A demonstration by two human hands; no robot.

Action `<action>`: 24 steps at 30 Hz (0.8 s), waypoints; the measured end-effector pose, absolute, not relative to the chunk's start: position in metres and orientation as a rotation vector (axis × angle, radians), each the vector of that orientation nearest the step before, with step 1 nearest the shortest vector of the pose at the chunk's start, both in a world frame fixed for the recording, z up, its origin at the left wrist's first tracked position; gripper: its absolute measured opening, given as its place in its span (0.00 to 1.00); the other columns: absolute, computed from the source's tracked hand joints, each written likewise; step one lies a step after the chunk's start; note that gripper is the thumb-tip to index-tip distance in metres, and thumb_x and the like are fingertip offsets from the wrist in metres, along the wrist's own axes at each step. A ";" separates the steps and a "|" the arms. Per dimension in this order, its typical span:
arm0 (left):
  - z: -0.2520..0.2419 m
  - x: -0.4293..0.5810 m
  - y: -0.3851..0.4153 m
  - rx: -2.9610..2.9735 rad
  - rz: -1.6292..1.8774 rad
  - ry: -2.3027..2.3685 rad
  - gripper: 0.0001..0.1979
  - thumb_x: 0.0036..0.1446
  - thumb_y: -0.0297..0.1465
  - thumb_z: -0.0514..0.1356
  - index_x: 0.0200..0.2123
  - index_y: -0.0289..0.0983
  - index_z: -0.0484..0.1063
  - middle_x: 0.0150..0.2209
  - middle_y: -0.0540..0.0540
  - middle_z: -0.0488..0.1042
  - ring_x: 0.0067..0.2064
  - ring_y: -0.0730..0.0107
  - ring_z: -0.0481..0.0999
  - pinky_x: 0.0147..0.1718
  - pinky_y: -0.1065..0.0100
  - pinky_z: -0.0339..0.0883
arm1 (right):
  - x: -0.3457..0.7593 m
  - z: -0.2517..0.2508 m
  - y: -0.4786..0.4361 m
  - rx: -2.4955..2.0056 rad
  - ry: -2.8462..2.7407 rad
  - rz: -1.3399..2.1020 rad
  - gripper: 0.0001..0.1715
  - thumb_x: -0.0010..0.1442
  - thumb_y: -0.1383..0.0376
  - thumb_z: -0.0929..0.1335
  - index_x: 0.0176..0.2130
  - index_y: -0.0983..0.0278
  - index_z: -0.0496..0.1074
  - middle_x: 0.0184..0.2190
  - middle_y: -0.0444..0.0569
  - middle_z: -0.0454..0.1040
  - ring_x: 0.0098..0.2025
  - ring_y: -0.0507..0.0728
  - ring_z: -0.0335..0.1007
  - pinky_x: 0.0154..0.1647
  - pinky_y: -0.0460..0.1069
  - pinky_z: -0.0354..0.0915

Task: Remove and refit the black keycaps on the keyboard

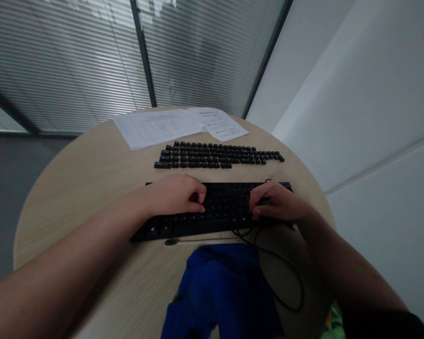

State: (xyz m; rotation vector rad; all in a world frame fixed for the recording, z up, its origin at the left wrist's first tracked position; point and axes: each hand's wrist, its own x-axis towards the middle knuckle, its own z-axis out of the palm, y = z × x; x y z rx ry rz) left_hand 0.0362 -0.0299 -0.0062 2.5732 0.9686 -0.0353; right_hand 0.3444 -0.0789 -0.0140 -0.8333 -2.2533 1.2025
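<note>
A black keyboard (226, 207) lies across the round wooden table (92, 179), its top showing bare switches. Beyond it, several loose black keycaps (215, 155) are laid out in rows. My left hand (176, 195) rests on the keyboard's left half with its fingers curled and pinched together. My right hand (277, 202) sits on the right half, fingers bent down onto the board. What either hand pinches is too dark and small to make out.
Two printed paper sheets (162, 127) (221, 123) lie at the table's far edge by the window blinds. A blue cloth (222, 292) is at the near edge, with the black cable (286, 278) looping beside it. A thin pale rod (198, 241) lies along the keyboard's front.
</note>
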 end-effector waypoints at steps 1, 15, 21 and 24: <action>-0.007 0.036 -0.030 2.577 -0.035 0.969 0.07 0.57 0.38 0.66 0.34 0.42 0.78 0.32 0.50 0.77 0.32 0.67 0.73 0.31 0.66 0.54 | 0.348 -0.013 -0.081 -0.808 -2.204 1.193 0.16 0.67 0.55 0.73 0.33 0.63 0.76 0.25 0.46 0.78 0.25 0.52 0.76 0.26 0.45 0.70; 0.004 0.034 -0.040 2.647 0.261 0.904 0.07 0.62 0.34 0.64 0.41 0.40 0.79 0.35 0.49 0.79 0.35 0.66 0.77 0.35 0.66 0.64 | 0.324 -0.031 -0.077 -0.831 -1.630 1.306 0.24 0.65 0.45 0.72 0.34 0.62 0.69 0.19 0.39 0.73 0.19 0.52 0.76 0.22 0.44 0.69; 0.007 0.040 -0.055 2.654 0.712 0.586 0.13 0.67 0.32 0.62 0.53 0.38 0.77 0.44 0.46 0.80 0.45 0.65 0.80 0.44 0.66 0.71 | 0.307 -0.036 -0.080 -0.791 -1.382 1.480 0.27 0.62 0.42 0.72 0.35 0.61 0.68 0.18 0.37 0.72 0.18 0.53 0.74 0.20 0.47 0.71; 0.005 0.046 -0.062 2.649 0.719 0.490 0.12 0.68 0.31 0.62 0.53 0.38 0.77 0.45 0.45 0.80 0.45 0.66 0.80 0.44 0.67 0.72 | 0.301 -0.034 -0.084 -0.758 -1.311 1.547 0.28 0.60 0.41 0.73 0.34 0.61 0.67 0.18 0.37 0.72 0.17 0.54 0.74 0.19 0.48 0.72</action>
